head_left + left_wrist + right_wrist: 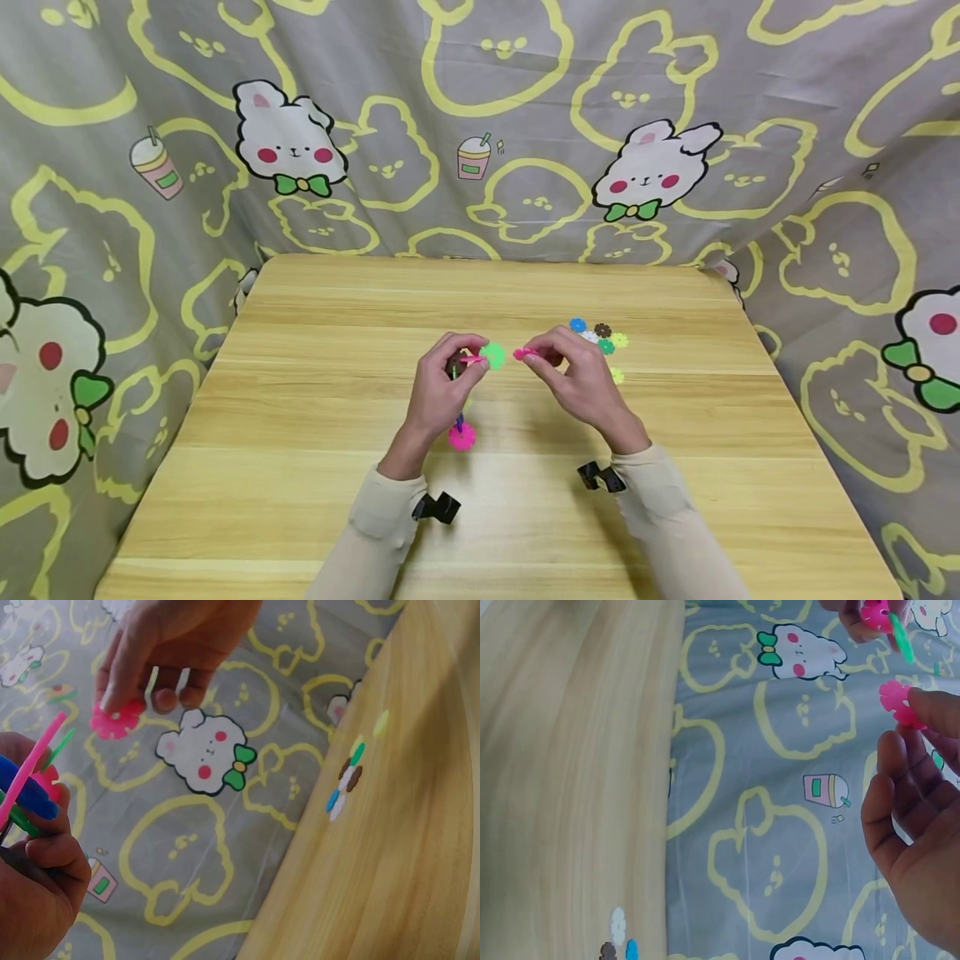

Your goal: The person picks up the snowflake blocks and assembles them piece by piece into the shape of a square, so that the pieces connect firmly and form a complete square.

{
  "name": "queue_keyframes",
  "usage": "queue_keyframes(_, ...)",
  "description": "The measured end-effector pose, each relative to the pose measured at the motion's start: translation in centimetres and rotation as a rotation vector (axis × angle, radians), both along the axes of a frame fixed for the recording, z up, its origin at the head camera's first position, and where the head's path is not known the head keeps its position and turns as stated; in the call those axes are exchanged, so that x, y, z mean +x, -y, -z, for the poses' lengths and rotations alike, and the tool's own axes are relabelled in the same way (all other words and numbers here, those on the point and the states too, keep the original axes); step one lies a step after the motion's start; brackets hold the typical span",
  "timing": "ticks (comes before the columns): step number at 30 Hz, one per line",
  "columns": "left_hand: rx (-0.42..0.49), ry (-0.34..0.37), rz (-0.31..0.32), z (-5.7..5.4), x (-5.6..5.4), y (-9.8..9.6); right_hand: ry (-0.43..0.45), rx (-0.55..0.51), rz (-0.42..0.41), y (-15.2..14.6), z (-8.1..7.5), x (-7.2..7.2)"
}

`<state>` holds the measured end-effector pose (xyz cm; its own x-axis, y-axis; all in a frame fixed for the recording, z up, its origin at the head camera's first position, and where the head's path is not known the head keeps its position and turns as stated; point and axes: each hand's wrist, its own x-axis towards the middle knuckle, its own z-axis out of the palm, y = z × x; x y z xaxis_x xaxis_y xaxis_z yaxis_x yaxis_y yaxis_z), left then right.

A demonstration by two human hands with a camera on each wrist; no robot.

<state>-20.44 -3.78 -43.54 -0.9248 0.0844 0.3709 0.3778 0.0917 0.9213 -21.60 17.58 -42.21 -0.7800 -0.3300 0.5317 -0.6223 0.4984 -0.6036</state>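
Note:
My left hand (438, 387) grips a chain of joined notched plastic discs, the snowflake building kind. A bright green disc (492, 357) sticks out past its fingertips, and a pink disc (462, 437) hangs at the chain's lower end. Blue and pink discs also show in the left wrist view, though the fingers partly cover the chain. Between thumb and fingertips, my right hand (585, 379) pinches a single pink disc (901, 704). It faces the green disc, with a small gap separating the two.
Beyond the right hand, several loose discs lie on the wooden table, among them a blue disc (577, 325), a brown disc (603, 330) and a dark green disc (606, 347). A yellow disc (617, 376) lies nearer. A patterned curtain (525, 200) surrounds the table's back and sides.

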Motion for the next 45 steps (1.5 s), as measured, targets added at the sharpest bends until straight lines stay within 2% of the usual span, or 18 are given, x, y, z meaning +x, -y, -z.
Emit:
queue_keyframes(8, 0.001, -0.002, 0.003, -0.2, 0.0, -0.1, -0.046, -0.017, -0.050, 0.4, -0.5, 0.2)
queue_keyframes(25, -0.040, -0.006, 0.016, -0.2, -0.1, -0.4, -0.114, 0.024, -0.073, 0.8, -0.9, 0.4)
queue_keyframes(35, -0.060, 0.060, 0.028, -0.5, 0.2, -0.4, -0.231, -0.039, -0.092, 1.1, -0.6, 0.4)
queue_keyframes(42, -0.035, 0.118, 0.068, -0.5, 0.3, -0.7, -0.298, -0.041, -0.049, 1.3, -0.4, 0.6)
queue_keyframes(45, -0.015, 0.118, 0.076, -0.4, 0.4, -0.8, -0.320, -0.039, -0.032, 1.4, -0.3, 0.7)
